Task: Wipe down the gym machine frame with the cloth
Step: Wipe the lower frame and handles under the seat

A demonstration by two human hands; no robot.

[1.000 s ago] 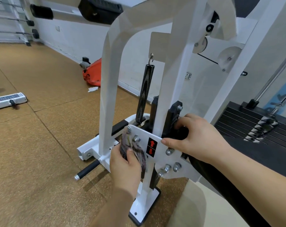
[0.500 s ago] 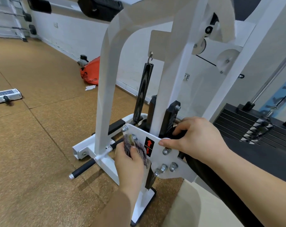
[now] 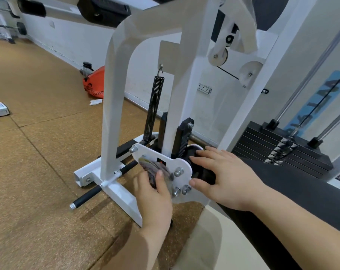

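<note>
Your left hand has slid the cloth rightward since a moment ago. The white frame rises ahead; its bolted plate slants upper left to lower right. Your right hand lies flat, fingers spread, at the plate's right edge. Your left hand grips the cloth mid-plate, bolts just rightward.

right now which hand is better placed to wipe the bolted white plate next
Left. The left hand grips the cloth and presses it on the white plate, beside the bolts. The right hand holds no cloth; it rests on the black hub behind the plate.
</note>
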